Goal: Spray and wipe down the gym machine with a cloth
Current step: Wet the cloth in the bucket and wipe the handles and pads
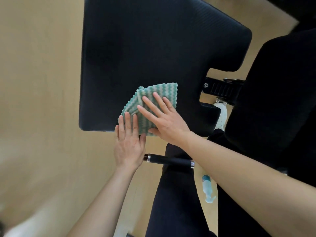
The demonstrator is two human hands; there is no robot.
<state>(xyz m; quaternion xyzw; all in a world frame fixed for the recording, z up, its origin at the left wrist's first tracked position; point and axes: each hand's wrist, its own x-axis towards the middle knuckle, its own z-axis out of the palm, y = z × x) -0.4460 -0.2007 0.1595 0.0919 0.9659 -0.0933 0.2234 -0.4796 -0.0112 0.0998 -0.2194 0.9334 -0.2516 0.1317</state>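
The wiping step is judged to be in hand; the green-and-white striped cloth (154,94) is found lying on the black padded seat (145,48) of the gym machine, close to the pad's near edge and nearer its right side than its left, with its lower corner overhanging that edge. The right hand (165,122) is laid flat on the cloth, fingers straight and spread, nothing gripped; the left hand (129,144) is set at the cloth's near left corner, fingers straight and side by side, its fingertips on the fabric and its palm beyond the pad's edge; neither hand is clenched round anything. The spray bottle (207,188) is noted lying on the wooden floor (42,82) below, beside the machine's frame and apart from both hands; spraying is therefore presumed done for this pad. A black handle (169,161) with chrome ends is seen under the wrists. Much of the pad, towards its far edge and left side, lies away from the cloth; a firm flat-handed sweep across that area is called for next, with the cloth kept from bunching.
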